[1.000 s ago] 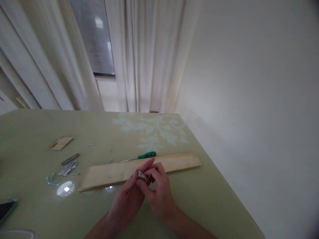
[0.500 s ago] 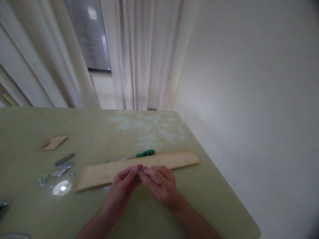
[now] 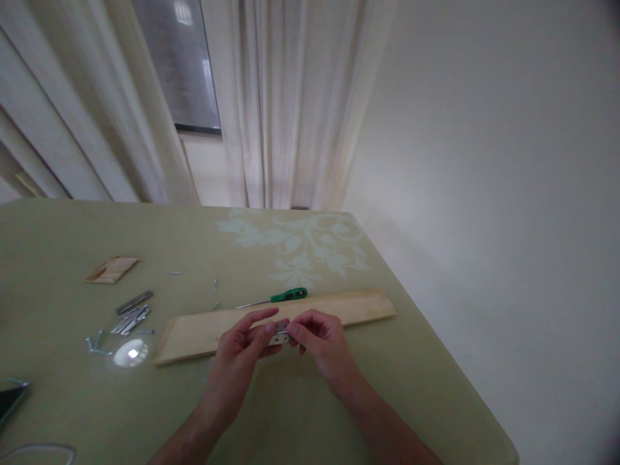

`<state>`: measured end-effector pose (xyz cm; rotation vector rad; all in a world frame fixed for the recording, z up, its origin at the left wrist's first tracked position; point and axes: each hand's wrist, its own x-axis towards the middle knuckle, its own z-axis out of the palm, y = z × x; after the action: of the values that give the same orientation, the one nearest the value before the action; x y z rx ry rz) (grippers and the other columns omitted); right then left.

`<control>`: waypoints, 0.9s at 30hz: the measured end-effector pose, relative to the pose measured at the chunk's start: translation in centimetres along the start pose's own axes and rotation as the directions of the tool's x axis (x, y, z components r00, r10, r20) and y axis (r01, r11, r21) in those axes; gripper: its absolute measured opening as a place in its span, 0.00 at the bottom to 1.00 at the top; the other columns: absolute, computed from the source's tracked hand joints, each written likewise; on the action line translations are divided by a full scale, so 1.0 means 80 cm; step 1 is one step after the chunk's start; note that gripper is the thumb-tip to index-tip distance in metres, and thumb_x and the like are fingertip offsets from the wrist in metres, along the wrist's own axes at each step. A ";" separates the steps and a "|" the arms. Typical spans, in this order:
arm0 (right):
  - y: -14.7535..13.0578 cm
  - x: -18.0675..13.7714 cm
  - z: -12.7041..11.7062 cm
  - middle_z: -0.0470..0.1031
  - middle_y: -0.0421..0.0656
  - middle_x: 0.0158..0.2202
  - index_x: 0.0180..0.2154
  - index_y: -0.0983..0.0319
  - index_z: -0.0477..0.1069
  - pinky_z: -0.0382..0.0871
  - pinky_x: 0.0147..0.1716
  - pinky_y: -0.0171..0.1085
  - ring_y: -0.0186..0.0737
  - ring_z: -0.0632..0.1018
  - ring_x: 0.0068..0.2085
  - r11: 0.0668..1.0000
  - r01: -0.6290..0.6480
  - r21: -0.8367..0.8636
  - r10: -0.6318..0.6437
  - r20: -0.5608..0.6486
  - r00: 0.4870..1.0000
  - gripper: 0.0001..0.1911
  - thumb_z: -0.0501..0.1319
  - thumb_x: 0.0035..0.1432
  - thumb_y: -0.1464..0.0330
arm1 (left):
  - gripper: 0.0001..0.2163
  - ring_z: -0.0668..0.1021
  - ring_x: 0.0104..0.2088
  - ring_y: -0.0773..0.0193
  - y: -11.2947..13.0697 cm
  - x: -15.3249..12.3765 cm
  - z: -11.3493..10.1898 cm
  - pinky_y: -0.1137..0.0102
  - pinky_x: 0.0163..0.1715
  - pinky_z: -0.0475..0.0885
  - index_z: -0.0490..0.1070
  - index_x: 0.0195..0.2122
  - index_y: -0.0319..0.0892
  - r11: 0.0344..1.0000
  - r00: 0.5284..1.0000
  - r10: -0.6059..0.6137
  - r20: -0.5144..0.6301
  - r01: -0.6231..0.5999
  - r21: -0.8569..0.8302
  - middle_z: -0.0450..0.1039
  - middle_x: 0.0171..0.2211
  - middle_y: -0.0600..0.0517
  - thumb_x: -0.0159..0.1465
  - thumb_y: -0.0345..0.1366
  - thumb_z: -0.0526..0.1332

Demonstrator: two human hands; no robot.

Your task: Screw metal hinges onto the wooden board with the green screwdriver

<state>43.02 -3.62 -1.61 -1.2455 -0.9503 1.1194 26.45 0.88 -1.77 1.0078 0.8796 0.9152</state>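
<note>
Between both hands is a small metal hinge (image 3: 279,338) with screw holes, held just above the near edge of a long wooden board (image 3: 194,332). My left hand (image 3: 237,352) grips its left end between thumb and fingers, the index finger lifted. The fingertips of my right hand (image 3: 322,342) pinch its right end. Behind the board lies a screwdriver (image 3: 289,295) with a green and black handle, its shaft pointing left. My fingers hide part of the hinge.
Left of the board lie metal hinges (image 3: 132,320) and several loose screws (image 3: 99,345). A small wood piece (image 3: 112,270) sits farther back. At the left edge are a dark device (image 3: 10,400) and a white cable (image 3: 43,447). A wall (image 3: 484,226) stands right of the table.
The hinge has turned so that its flat holed face shows. My left index finger has lifted off, and the right fingers have shifted to its right end. The camera view has moved slightly.
</note>
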 end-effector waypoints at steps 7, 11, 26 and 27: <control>-0.006 -0.003 -0.006 0.78 0.41 0.24 0.32 0.63 0.80 0.63 0.21 0.31 0.33 0.73 0.24 0.996 -0.064 -0.057 0.063 -0.022 0.998 0.19 0.72 0.53 0.53 | 0.27 0.85 0.44 0.50 0.013 0.000 -0.004 0.57 0.48 0.81 0.78 0.56 0.43 0.992 0.997 0.060 0.048 -0.065 0.105 0.85 0.44 0.43 0.62 0.56 0.68; -0.007 -0.001 -0.017 0.78 0.41 0.24 0.32 0.63 0.79 0.57 0.20 0.30 0.34 0.75 0.25 0.986 -0.126 -0.109 0.123 -0.041 0.992 0.19 0.71 0.53 0.53 | 0.23 0.84 0.40 0.57 0.012 0.009 -0.016 0.64 0.45 0.80 0.79 0.52 0.43 0.955 0.988 0.116 0.101 -0.139 0.262 0.83 0.38 0.48 0.63 0.54 0.68; 0.014 -0.015 -0.027 0.76 0.48 0.51 0.47 0.59 0.74 0.74 0.43 0.41 0.44 0.78 0.45 0.151 0.575 -0.804 -0.415 0.476 0.775 0.10 0.68 0.64 0.70 | 0.14 0.82 0.33 0.58 -0.017 0.024 -0.024 0.67 0.35 0.77 0.79 0.35 0.41 0.898 0.987 0.034 0.159 -0.100 0.428 0.82 0.32 0.49 0.61 0.48 0.69; 0.016 -0.016 -0.027 0.77 0.47 0.48 0.45 0.60 0.75 0.74 0.42 0.40 0.42 0.78 0.43 0.084 0.606 -0.791 -0.466 0.506 0.726 0.06 0.65 0.66 0.71 | 0.13 0.82 0.34 0.58 -0.017 0.023 -0.024 0.67 0.35 0.77 0.79 0.35 0.41 0.893 0.984 0.032 0.175 -0.107 0.438 0.82 0.31 0.49 0.62 0.47 0.68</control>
<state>44.66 -5.38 -3.04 -1.4523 -2.1548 -0.1528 25.64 2.82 -3.91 1.4989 0.9391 0.6871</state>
